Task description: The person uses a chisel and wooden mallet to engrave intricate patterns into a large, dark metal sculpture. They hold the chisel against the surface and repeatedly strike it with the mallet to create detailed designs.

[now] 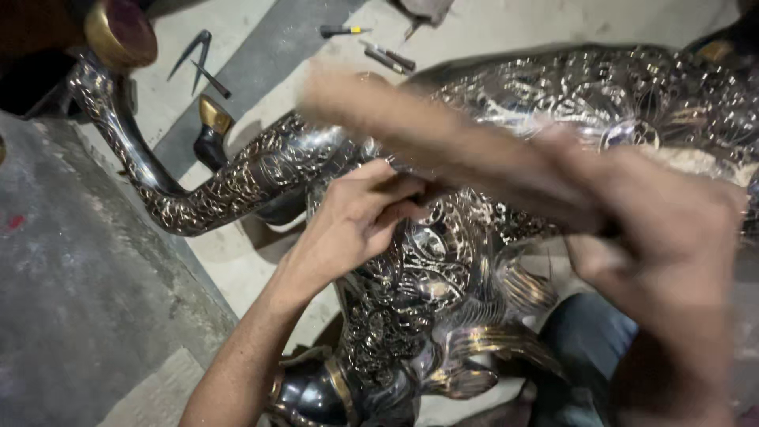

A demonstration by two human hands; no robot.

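Observation:
A large ornate metal sculpture (pixel 443 269), shiny silver with engraved patterns and brass tips, lies across the floor. My left hand (pixel 360 217) rests on its middle, fingers pinched on a small dark tool held against the engraved surface. My right hand (pixel 672 237) is blurred with motion and grips a long wooden stick (pixel 443 138) that reaches up and left above the left hand. The stick's far end hovers near the sculpture's curved neck (pixel 237 186).
Metal dividers (pixel 198 59) and several small chisels (pixel 387 55) lie on the pale concrete floor at the top. A brass-rimmed round part (pixel 118 32) sits at the upper left. A knee in blue jeans (pixel 589 340) shows at the lower right.

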